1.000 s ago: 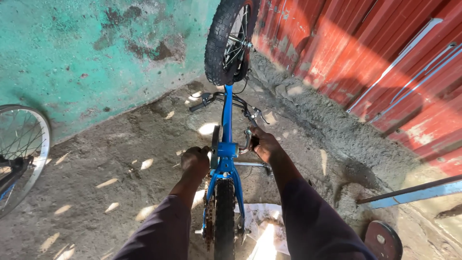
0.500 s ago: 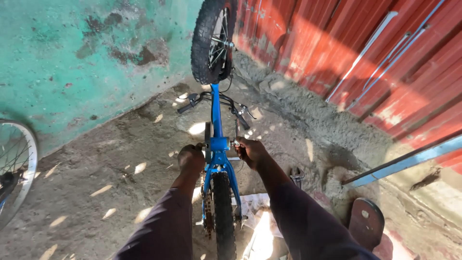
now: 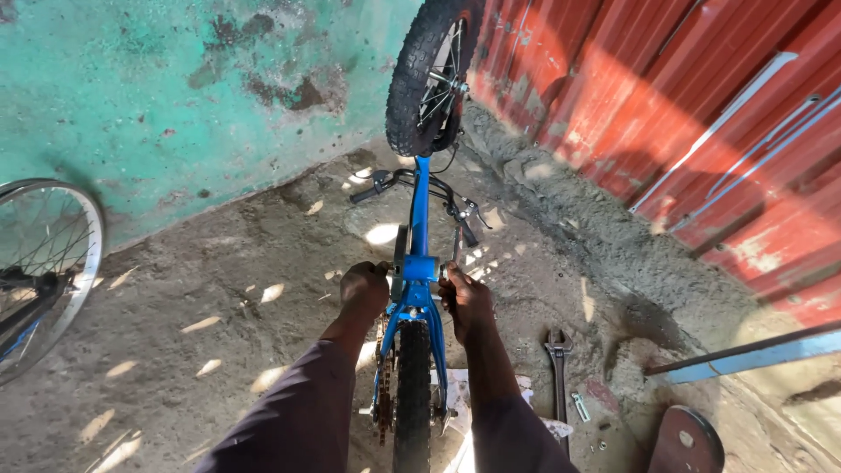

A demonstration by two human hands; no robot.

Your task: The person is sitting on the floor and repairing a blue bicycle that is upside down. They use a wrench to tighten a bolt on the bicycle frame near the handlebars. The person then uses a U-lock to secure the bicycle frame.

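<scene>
A small blue bicycle (image 3: 419, 219) stands upside down on the dirt floor, resting on its handlebars (image 3: 412, 186). Its front wheel (image 3: 429, 74) sticks up at the far end and the rear tyre (image 3: 412, 394) is nearest me. My left hand (image 3: 364, 289) grips something at the left side of the blue frame near the crank, where a rusty chain (image 3: 384, 385) runs. My right hand (image 3: 464, 298) holds a part on the right side of the same spot. What each hand holds is hidden by the fingers.
A turquoise plastered wall (image 3: 175, 96) runs along the left, a red corrugated metal wall (image 3: 683, 114) along the right. Another bicycle wheel (image 3: 44, 263) shows at the left edge. A large wrench (image 3: 558, 368) lies on the ground to the right, near a blue bar (image 3: 753, 357).
The view has shifted and come closer to the bicycle. Both hands stay at the frame near the crank, the right one slightly lower on its side.
</scene>
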